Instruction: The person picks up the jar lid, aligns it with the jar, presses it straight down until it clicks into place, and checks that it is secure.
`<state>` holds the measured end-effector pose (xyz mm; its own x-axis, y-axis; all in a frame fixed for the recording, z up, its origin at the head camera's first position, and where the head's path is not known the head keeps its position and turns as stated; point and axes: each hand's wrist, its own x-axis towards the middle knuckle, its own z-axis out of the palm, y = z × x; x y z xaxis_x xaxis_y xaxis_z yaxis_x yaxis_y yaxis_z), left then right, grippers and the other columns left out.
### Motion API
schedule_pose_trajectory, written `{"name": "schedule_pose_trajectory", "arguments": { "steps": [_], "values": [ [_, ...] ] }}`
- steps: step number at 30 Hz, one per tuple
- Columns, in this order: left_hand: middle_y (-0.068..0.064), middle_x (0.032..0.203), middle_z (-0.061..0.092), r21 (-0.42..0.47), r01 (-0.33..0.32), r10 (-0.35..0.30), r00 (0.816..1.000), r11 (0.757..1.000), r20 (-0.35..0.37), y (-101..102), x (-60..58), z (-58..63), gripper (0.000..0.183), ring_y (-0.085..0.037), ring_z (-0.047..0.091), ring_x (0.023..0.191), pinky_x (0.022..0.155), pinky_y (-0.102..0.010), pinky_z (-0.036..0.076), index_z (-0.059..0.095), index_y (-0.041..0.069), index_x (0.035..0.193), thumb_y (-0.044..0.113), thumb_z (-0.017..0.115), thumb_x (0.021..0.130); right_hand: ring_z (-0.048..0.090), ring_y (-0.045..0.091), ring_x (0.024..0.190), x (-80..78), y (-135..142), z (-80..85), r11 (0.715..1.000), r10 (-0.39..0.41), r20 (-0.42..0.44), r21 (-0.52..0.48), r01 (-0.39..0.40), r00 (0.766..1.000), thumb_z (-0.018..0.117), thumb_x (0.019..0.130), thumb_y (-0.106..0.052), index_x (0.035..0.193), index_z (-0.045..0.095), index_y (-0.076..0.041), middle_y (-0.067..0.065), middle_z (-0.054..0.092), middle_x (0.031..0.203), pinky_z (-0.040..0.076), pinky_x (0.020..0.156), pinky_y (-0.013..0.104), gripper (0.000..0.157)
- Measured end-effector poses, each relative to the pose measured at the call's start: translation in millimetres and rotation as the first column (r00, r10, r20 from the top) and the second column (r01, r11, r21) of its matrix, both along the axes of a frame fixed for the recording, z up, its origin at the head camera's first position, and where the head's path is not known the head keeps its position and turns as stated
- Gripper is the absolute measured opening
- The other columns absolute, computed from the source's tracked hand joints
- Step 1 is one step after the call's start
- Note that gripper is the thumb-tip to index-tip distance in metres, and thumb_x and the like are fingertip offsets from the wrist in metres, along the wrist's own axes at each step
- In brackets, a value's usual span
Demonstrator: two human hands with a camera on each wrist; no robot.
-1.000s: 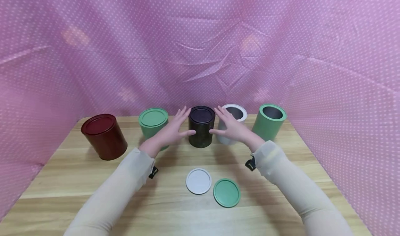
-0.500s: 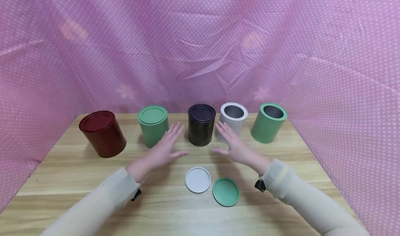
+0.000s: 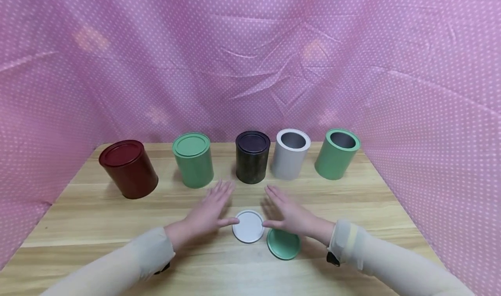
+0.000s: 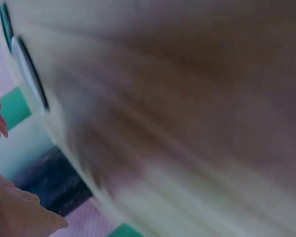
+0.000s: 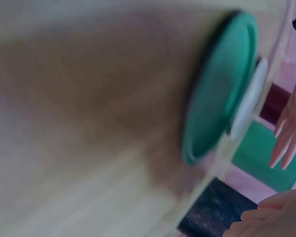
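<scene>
Between the two hands lies a flat white lid (image 3: pixel 248 228), with a green lid (image 3: pixel 283 246) to its right and partly beneath the right hand in the head view. My left hand (image 3: pixel 206 212) hovers left of the white lid, fingers extended, thumb pointing at its edge. My right hand (image 3: pixel 291 215) is over the far side of the green lid, its fingers straight and its thumb near the white lid's right edge. Neither hand holds anything. Beyond them stand a black can (image 3: pixel 252 160) with its lid on, an uncovered white can (image 3: pixel 289 161) and an uncovered green can (image 3: pixel 334 160).
Farther left stand a lidded green can (image 3: pixel 195 167) and a lidded dark red can (image 3: pixel 133 174). All the cans stand along the back of the wooden table (image 3: pixel 219 270). Pink dotted cloth (image 3: pixel 250 61) hangs behind and at both sides.
Both hands have moved back toward the person, from beside the black can down to the two lids. The cans and lids stay where they were.
</scene>
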<state>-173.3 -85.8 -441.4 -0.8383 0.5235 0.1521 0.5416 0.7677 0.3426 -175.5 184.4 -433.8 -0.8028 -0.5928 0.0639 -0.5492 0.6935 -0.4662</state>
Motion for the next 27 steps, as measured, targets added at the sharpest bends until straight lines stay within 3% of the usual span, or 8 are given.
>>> {"name": "schedule_pose_trajectory", "arguments": {
  "steps": [5, 13, 27],
  "values": [
    [-0.022, 0.157, 0.023, -0.044, 0.029, -0.026, 0.998, 0.999, 0.058, 1, 4.0, -11.0, 0.095, -0.044, 0.018, 0.145, 0.117, -0.058, 0.02, 0.024, 0.0, 0.152, 0.053, 0.066, 0.085, 0.023, 0.042, 0.144, 7.4, -5, -10.5, 0.999, 0.001, 0.061, 0.054, -0.004, 0.998, 0.073, 0.084, -0.044, 0.15, 0.025, 0.006, 0.027, 0.024, 0.155, 0.026, 0.116, 0.053, 0.096],
    [-0.023, 0.158, 0.02, -0.018, 0.087, -0.082, 0.978, 0.996, 0.193, -2, 4.6, -19.8, 0.098, -0.045, 0.017, 0.145, 0.116, -0.059, 0.02, 0.023, 0.001, 0.152, 0.056, 0.066, 0.084, 0.022, 0.043, 0.144, 12.5, -11, -19.7, 0.995, 0.022, 0.105, 0.098, -0.032, 0.994, 0.073, 0.083, -0.046, 0.148, 0.026, 0.008, 0.03, 0.024, 0.154, 0.025, 0.116, 0.052, 0.097],
    [-0.023, 0.157, 0.024, -0.108, 0.12, -0.095, 0.973, 0.987, 0.21, -2, 1.2, -24.0, 0.1, -0.047, 0.019, 0.144, 0.115, -0.062, 0.021, 0.027, 0.001, 0.151, 0.061, 0.065, 0.082, 0.021, 0.04, 0.146, 14.0, -24, -22.3, 0.989, 0.017, 0.127, 0.145, -0.036, 0.992, 0.072, 0.084, -0.048, 0.149, 0.028, 0.003, 0.026, 0.024, 0.156, 0.028, 0.116, 0.052, 0.094]
  ]
}}
